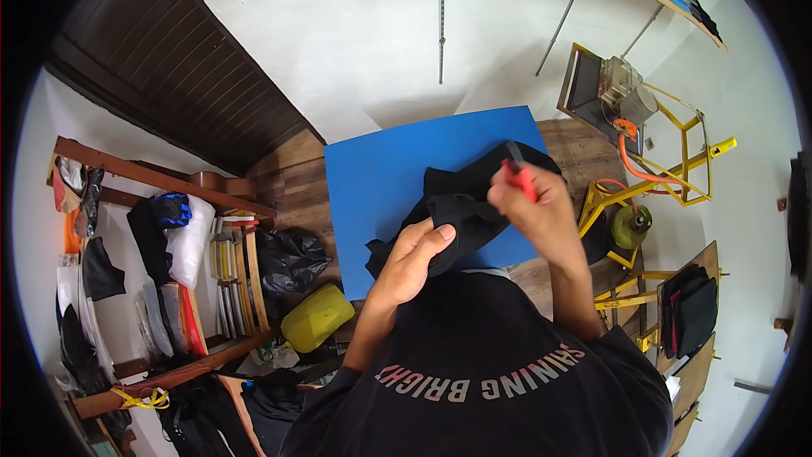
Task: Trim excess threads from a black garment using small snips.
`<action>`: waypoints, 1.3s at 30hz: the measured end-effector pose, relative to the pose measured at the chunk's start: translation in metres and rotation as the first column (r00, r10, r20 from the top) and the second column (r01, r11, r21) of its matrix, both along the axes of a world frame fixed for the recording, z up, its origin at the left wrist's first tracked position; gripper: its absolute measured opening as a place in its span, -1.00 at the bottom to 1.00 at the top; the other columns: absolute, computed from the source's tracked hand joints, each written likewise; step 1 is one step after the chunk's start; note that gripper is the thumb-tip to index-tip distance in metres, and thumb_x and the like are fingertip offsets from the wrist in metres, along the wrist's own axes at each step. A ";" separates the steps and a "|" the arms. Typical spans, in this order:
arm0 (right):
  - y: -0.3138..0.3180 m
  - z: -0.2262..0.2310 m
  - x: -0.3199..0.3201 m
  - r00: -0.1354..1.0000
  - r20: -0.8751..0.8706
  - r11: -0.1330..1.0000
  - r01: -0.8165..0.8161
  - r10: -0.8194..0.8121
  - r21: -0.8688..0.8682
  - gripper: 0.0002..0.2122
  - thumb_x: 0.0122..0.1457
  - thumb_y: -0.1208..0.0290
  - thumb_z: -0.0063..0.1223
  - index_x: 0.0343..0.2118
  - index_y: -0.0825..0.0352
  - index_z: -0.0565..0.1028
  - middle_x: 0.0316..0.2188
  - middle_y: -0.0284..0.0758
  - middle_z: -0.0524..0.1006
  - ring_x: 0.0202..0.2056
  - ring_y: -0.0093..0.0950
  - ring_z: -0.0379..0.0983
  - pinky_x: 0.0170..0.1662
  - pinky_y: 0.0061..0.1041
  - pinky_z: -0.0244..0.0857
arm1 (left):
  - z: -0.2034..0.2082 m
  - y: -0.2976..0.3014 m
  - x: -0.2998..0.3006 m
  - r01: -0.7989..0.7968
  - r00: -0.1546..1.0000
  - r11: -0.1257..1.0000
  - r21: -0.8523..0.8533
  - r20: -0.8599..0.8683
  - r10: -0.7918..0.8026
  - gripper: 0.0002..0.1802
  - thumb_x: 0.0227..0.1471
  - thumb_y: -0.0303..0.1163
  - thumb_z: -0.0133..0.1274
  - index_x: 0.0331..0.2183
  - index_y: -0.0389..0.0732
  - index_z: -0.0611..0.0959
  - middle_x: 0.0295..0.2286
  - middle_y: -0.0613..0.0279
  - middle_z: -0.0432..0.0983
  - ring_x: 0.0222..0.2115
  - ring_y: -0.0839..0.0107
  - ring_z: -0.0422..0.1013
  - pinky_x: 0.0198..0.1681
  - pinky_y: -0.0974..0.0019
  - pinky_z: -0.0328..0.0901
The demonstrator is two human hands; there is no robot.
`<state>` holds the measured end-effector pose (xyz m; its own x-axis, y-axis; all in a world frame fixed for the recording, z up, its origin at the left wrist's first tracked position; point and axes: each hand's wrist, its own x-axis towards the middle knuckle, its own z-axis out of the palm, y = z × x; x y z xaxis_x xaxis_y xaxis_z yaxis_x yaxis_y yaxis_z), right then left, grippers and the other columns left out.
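A black cloth piece [461,190], likely a garment, lies bunched across a blue tabletop [372,178]. My left hand [408,264] pinches a raised fold of it, thumb on top. Above the cloth's right part, my right hand [541,216] is closed around a small red-handled tool [519,179] with a grey tip pointing away from me. Motion blurs the tool, so its exact kind cannot be made out. The tool looks apart from the fold in my left hand.
To the left stand a wooden shelf rack [161,171], a black plastic bag [292,258] and a yellow container [317,318]. On the right are a yellow metal frame [695,165] with an orange hose [643,171], and a board with dark cloths [689,309]. A dark slatted door [161,42] is behind.
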<state>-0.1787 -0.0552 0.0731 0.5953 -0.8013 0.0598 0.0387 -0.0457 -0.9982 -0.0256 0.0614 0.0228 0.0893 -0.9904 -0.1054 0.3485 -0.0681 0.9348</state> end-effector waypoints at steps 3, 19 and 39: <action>-0.017 0.003 -0.015 1.000 -0.025 0.994 0.014 -0.012 0.111 -0.85 0.19 0.37 0.02 -0.42 0.35 0.48 -0.62 -0.50 0.40 -0.73 -0.81 0.09 -0.69 -0.77 -0.13 | 0.001 0.001 0.001 -0.013 0.996 1.000 -0.023 -0.087 0.011 -0.58 0.14 -0.30 -0.13 -0.09 -0.41 0.51 -0.21 0.18 0.51 -0.20 0.49 0.42 -0.08 0.45 0.25; 0.006 -0.016 -0.003 0.999 -0.014 0.999 -0.035 0.035 0.029 -0.88 0.02 0.57 0.24 -0.37 0.37 0.52 -0.52 -0.54 0.45 -0.46 -0.78 0.30 -0.36 -0.77 0.20 | -0.009 0.000 -0.020 0.023 0.996 0.997 -0.075 0.084 -0.017 -0.68 0.24 -0.18 -0.10 -0.40 -0.24 0.47 -0.51 0.51 0.19 -0.47 0.71 0.04 -0.45 0.52 -0.02; 0.024 -0.012 -0.027 0.969 -0.245 0.860 -0.099 -0.031 -0.500 -0.76 0.05 0.28 0.16 -0.39 0.38 0.47 -0.67 -0.48 0.31 -0.62 -0.70 0.20 -0.53 -0.67 0.11 | -0.013 0.011 -0.022 -0.137 0.922 0.989 0.055 -0.357 0.148 -0.58 0.23 -0.19 -0.19 -0.34 -0.32 0.62 -0.41 0.30 0.54 -0.41 0.60 0.41 -0.28 0.48 0.27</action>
<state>-0.2059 -0.0310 0.0609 0.6698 -0.6772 0.3046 -0.1835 -0.5484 -0.8158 -0.0481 0.0726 0.0102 0.1800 -0.9661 -0.1849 0.6683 -0.0178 0.7437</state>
